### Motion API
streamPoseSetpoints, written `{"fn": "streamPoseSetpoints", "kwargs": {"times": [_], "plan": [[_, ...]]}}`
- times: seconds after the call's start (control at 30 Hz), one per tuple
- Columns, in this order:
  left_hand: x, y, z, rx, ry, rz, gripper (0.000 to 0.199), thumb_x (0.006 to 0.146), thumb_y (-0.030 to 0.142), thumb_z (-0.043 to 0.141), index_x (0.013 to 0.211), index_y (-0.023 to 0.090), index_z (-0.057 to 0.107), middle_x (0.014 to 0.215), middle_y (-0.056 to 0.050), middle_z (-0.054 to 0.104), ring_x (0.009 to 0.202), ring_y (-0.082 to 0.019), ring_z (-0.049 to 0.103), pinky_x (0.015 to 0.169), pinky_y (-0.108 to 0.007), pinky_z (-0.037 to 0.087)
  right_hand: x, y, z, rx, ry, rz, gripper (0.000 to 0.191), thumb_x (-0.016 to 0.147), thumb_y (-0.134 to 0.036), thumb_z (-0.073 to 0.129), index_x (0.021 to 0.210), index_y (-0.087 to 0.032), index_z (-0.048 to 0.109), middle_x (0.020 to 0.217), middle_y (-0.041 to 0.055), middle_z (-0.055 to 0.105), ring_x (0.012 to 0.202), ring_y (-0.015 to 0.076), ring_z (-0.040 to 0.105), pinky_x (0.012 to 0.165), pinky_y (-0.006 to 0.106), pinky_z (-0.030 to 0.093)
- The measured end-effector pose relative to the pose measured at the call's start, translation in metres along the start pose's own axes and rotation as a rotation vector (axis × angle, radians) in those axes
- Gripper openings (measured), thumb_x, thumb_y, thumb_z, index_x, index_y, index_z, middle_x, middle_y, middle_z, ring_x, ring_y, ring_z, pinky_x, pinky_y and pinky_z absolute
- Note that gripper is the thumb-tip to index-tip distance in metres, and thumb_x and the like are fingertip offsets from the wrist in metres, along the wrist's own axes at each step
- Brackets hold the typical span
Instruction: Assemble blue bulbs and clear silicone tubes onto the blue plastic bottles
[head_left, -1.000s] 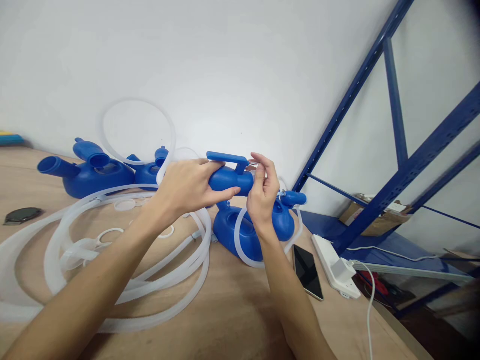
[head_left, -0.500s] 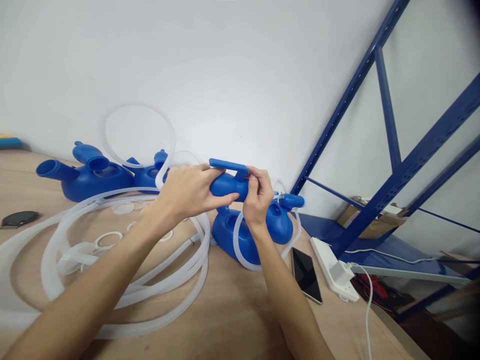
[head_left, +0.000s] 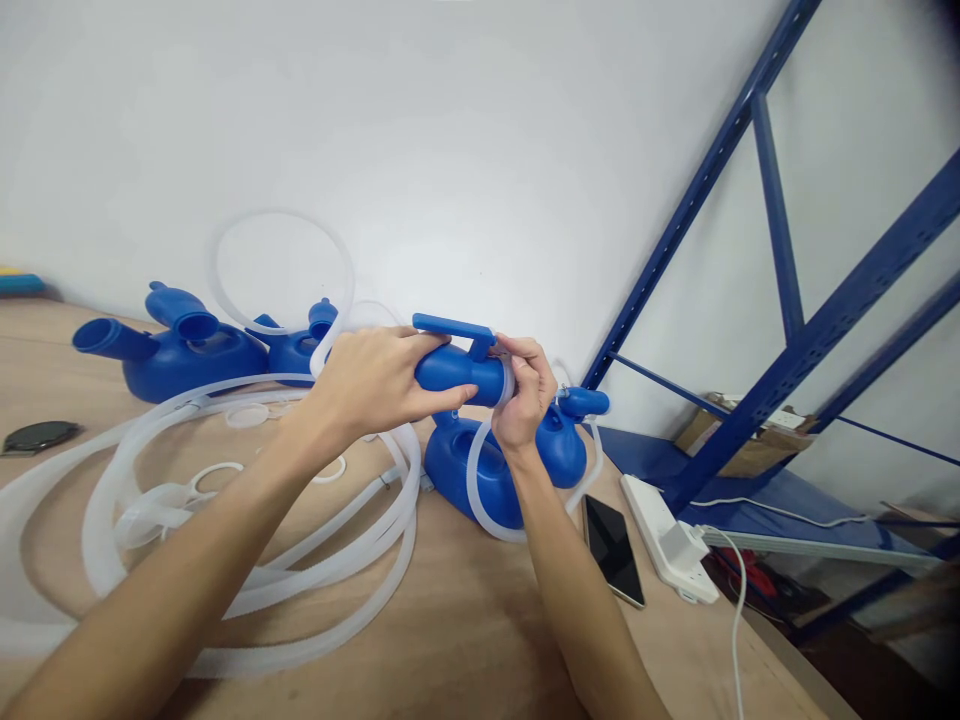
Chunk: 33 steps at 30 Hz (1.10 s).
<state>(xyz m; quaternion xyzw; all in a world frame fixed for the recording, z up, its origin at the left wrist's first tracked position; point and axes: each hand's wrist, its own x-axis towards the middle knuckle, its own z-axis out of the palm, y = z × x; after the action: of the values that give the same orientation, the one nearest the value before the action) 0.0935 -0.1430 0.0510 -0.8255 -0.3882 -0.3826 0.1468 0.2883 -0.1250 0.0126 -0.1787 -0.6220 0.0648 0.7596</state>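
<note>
Part with handle [head_left: 450, 372]: blue, held level above the table [head_left: 465, 610], in front of the wall; its right end is met by a white ring.
Left hand [head_left: 379, 375]: wrapped over the part's body, handle left free above the fingers; grip firm, by the look of it.
Right hand [head_left: 525, 395]: fingers and thumb closed about the white ring [head_left: 508, 382] at the part's end.
Ring fit: judged under way; whether it is fully seated cannot be told, the rim being half covered by fingers.
Left bottle [head_left: 199, 362]: spout left open, no ring seen at its mouth.
Middle bottle [head_left: 457, 475]: crossed by a looped hose; its joint cannot be made out.
Loose rings [head_left: 328, 472]: several scattered among coiled hose [head_left: 337, 585]; judged unused so far.
Phone [head_left: 613, 550]: screen dark, nothing shown.
Writing: no brand or label can be read anywhere.
</note>
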Motion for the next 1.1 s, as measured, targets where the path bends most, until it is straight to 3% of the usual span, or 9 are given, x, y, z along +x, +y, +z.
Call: {"fn": "streamPoseSetpoints", "kwargs": {"times": [0.2,0.43,0.6,0.67,0.77,0.87,1.1], "plan": [[-0.001,0.0,-0.005,0.024,-0.048,0.051,0.067,0.087,0.078,0.055,0.131,0.03,0.072,0.107,-0.008,0.078,0.087,-0.031,0.073,0.059,-0.029,0.037,0.02,-0.016,-0.038,-0.169,-0.293,0.018,0.027,0.094,-0.043,0.061,0.098,-0.027,0.081,0.102,0.0044,0.079,0.104,0.027,0.073,0.101,0.046,0.056],[-0.003,0.001,-0.004,0.059,-0.087,0.132,0.072,0.084,0.08,0.056,0.132,0.029,0.072,0.114,-0.01,0.076,0.082,-0.03,0.073,0.061,-0.031,0.04,0.034,-0.043,-0.052,-0.147,-0.465,0.273,0.013,0.087,-0.037,0.081,0.094,-0.025,0.081,0.094,0.0032,0.081,0.088,0.0206,0.077,0.086,0.035,0.062],[-0.005,-0.001,0.0,0.11,-0.106,0.181,0.073,0.085,0.082,0.054,0.131,0.029,0.073,0.113,-0.011,0.076,0.079,-0.03,0.072,0.061,-0.031,0.04,0.037,-0.052,-0.054,-0.131,-0.516,0.375,0.013,0.078,-0.03,0.089,0.087,-0.025,0.081,0.084,0.0011,0.078,0.08,0.0172,0.076,0.079,0.031,0.063],[-0.005,-0.002,0.001,0.121,-0.115,0.191,0.074,0.085,0.083,0.054,0.131,0.029,0.074,0.113,-0.011,0.077,0.077,-0.029,0.072,0.06,-0.03,0.039,0.038,-0.055,-0.054,-0.128,-0.521,0.366,0.012,0.078,-0.029,0.089,0.086,-0.026,0.082,0.093,0.0021,0.078,0.088,0.0185,0.076,0.082,0.033,0.065],[-0.004,-0.001,0.0,0.109,-0.102,0.194,0.072,0.085,0.082,0.054,0.13,0.029,0.074,0.113,-0.011,0.077,0.077,-0.028,0.071,0.059,-0.029,0.037,0.038,-0.059,-0.051,-0.163,-0.466,0.239,0.012,0.076,-0.025,0.09,0.084,-0.028,0.082,0.113,0.0027,0.074,0.103,0.0198,0.073,0.088,0.035,0.065],[-0.003,-0.002,-0.002,0.093,-0.083,0.197,0.071,0.084,0.081,0.055,0.13,0.031,0.074,0.11,-0.01,0.078,0.076,-0.027,0.071,0.058,-0.029,0.034,0.037,-0.062,-0.049,-0.195,-0.464,0.165,0.012,0.076,-0.023,0.089,0.084,-0.029,0.083,0.1,0.0021,0.075,0.095,0.0183,0.073,0.085,0.035,0.067],[-0.004,-0.003,-0.004,0.074,-0.094,0.195,0.069,0.084,0.08,0.057,0.134,0.034,0.071,0.114,-0.009,0.077,0.076,-0.027,0.071,0.058,-0.029,0.034,0.034,-0.065,-0.047,-0.199,-0.441,0.252,0.014,0.074,-0.024,0.091,0.085,-0.025,0.082,0.087,0.0005,0.079,0.083,0.0176,0.076,0.079,0.032,0.068]]}}
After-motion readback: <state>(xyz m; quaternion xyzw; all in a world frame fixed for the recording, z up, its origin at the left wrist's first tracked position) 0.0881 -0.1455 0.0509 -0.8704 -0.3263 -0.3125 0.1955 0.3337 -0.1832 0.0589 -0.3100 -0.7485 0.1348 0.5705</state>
